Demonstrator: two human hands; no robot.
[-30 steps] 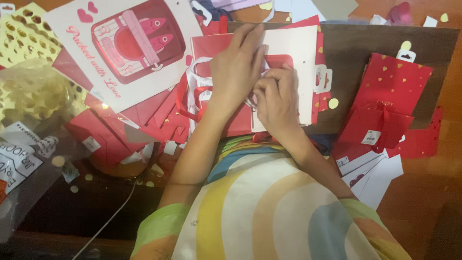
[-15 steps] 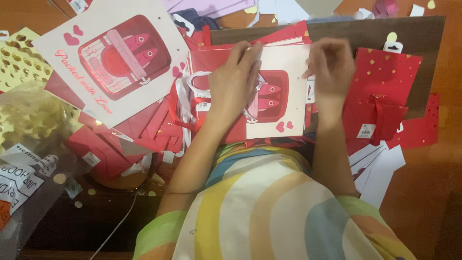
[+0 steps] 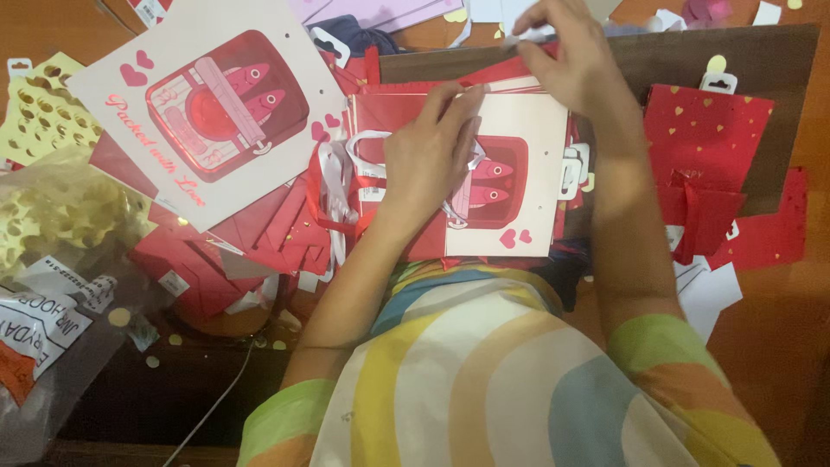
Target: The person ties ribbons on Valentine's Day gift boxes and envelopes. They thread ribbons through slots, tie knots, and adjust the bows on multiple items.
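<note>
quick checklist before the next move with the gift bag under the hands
1. Left hand flat on the cream gift bag, pinning it: ok.
2. Right hand off the bag, pinching a small pale strip: ok.
3. What the strip is: cannot tell.
4. White ribbon handles lie loose beside the left hand: ok.
5. Space around the bag free: not ok, red bags crowd it.

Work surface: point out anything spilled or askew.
Small gold dots lie scattered loose along the left edge, like spilled confetti. The big fish card sits tilted across a jumbled pile of red bags. The left hand presses flat on a smaller fish card; the right hand pinches a thin strip.
</note>
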